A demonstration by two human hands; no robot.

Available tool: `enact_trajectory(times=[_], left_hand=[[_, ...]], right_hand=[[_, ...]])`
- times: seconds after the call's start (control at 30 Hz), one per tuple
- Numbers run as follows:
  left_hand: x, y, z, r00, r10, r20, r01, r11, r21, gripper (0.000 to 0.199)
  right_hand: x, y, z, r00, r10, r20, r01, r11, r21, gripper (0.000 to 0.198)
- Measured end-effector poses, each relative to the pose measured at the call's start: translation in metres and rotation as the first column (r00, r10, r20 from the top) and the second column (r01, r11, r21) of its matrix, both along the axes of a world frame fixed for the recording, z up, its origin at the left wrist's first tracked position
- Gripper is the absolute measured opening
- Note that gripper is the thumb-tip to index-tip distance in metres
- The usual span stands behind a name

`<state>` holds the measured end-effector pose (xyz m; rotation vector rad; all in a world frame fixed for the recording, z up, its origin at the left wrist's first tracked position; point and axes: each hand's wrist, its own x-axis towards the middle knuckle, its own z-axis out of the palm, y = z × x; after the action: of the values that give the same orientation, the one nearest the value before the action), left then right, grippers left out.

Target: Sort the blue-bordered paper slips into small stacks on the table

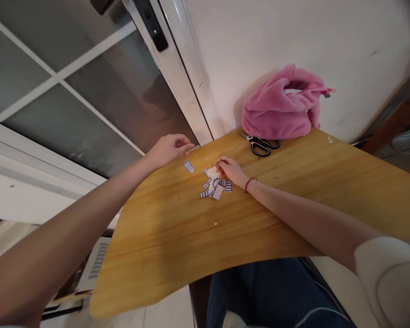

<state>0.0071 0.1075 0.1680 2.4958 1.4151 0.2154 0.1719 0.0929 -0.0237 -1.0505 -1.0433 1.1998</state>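
So we've got a heap of little paper pieces [218,192] sitting mid-frame on the wooden counter [177,232], white ones mixed with dark-edged ones, overlapping every which way. Our right hand [229,170], the one with a red bracelet [249,184], is at the upper right of that heap, fingers bent in and fingertips at the edge of a white card [213,172]. Honestly we can't tell if they're pinching it or just touching it.

Our left hand [176,146] is up and left of there, loosely curled and partly open, with nothing we can make out in it. Just below it in the frame there's a lone bluish scrap [188,166], apart from the heap. Toward the upper right, black-handled scissors [260,148] lie by a fuzzy pink bag [276,116] near the wall.
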Motion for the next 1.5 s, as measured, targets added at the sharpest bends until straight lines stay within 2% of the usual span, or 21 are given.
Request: enact_trajectory(times=[0.07, 0.17, 0.27, 0.33, 0.4, 0.47, 0.5, 0.6, 0.7, 0.8, 0.93, 1.03, 1.17, 1.23, 1.37, 1.43, 1.5], left_hand=[[-0.003, 0.002, -0.004, 0.999, -0.014, -0.052, 0.016, 0.999, 0.04, 0.036], [-0.008, 0.005, -0.021, 0.995, -0.052, -0.088, 0.048, 0.998, -0.047, 0.048], [-0.01, 0.001, -0.058, 0.989, -0.076, -0.129, 0.059, 0.99, -0.131, 0.081], [-0.008, -0.008, -0.089, 0.978, -0.074, -0.194, 0.037, 0.982, -0.184, 0.108], [-0.003, -0.021, -0.119, 0.969, -0.05, -0.241, -0.006, 0.975, -0.223, 0.125], [0.005, -0.033, -0.145, 0.976, -0.031, -0.216, -0.022, 0.971, -0.239, 0.128], [0.009, -0.037, -0.155, 0.981, -0.002, -0.192, -0.038, 0.978, -0.204, 0.125], [0.021, -0.04, -0.174, 0.988, 0.083, -0.13, -0.098, 0.989, -0.109, 0.118], [0.032, -0.033, -0.183, 0.987, 0.128, -0.099, -0.132, 0.991, -0.032, 0.106], [0.039, -0.027, -0.188, 0.987, 0.148, -0.057, -0.144, 0.987, 0.071, 0.078], [0.041, -0.028, -0.189, 0.998, 0.054, 0.022, -0.057, 0.985, 0.165, 0.044], [0.041, -0.033, -0.186, 0.999, 0.019, 0.036, -0.027, 0.972, 0.232, 0.03], [0.036, -0.035, -0.183, 0.999, 0.026, 0.031, -0.034, 0.962, 0.27, 0.025], [0.032, -0.033, -0.183, 1.0, 0.025, 0.008, -0.026, 0.961, 0.275, 0.026], [0.024, -0.031, -0.181, 1.0, 0.0, 0.008, -0.002, 0.955, 0.298, 0.03], [0.02, -0.031, -0.178, 0.997, -0.003, 0.077, -0.02, 0.956, 0.294, 0.032], [0.016, -0.031, -0.173, 0.982, 0.0, 0.19, -0.056, 0.956, 0.288, 0.033]], right_hand=[[0.0, 0.001, -0.001, 1.0, -0.028, -0.009, 0.028, 1.0, 0.012, 0.015], [0.002, 0.002, -0.003, 0.993, -0.114, -0.01, 0.114, 0.993, 0.04, 0.014], [0.005, 0.004, -0.004, 0.974, -0.225, -0.006, 0.225, 0.973, 0.053, 0.015], [0.006, 0.004, -0.004, 0.963, -0.27, -0.002, 0.27, 0.961, 0.06, 0.014], [0.006, 0.005, -0.004, 0.958, -0.288, 0.008, 0.287, 0.955, 0.07, 0.014], [0.006, 0.004, -0.005, 0.957, -0.291, 0.021, 0.288, 0.954, 0.081, 0.014], [0.006, 0.004, -0.005, 0.958, -0.286, 0.029, 0.283, 0.955, 0.087, 0.014], [0.005, 0.003, -0.006, 0.963, -0.264, 0.051, 0.258, 0.961, 0.098, 0.015], [0.005, 0.002, -0.006, 0.968, -0.243, 0.064, 0.237, 0.967, 0.088, 0.015], [0.005, 0.001, -0.004, 0.97, -0.233, 0.073, 0.228, 0.971, 0.065, 0.014], [0.005, -0.001, -0.001, 0.97, -0.228, 0.087, 0.224, 0.973, 0.053, 0.015], [0.005, -0.001, -0.001, 0.966, -0.231, 0.117, 0.226, 0.973, 0.056, 0.014], [0.014, 0.003, -0.003, 0.946, -0.27, 0.18, 0.259, 0.962, 0.083, 0.014], [0.023, 0.006, -0.004, 0.917, -0.28, 0.284, 0.247, 0.958, 0.147, 0.014], [0.036, 0.01, -0.006, 0.795, -0.199, 0.572, 0.048, 0.962, 0.268, 0.009], [0.038, 0.01, -0.005, 0.752, -0.145, 0.643, -0.043, 0.963, 0.267, 0.007], [0.039, 0.009, -0.004, 0.668, -0.112, 0.736, -0.144, 0.951, 0.275, 0.017]])
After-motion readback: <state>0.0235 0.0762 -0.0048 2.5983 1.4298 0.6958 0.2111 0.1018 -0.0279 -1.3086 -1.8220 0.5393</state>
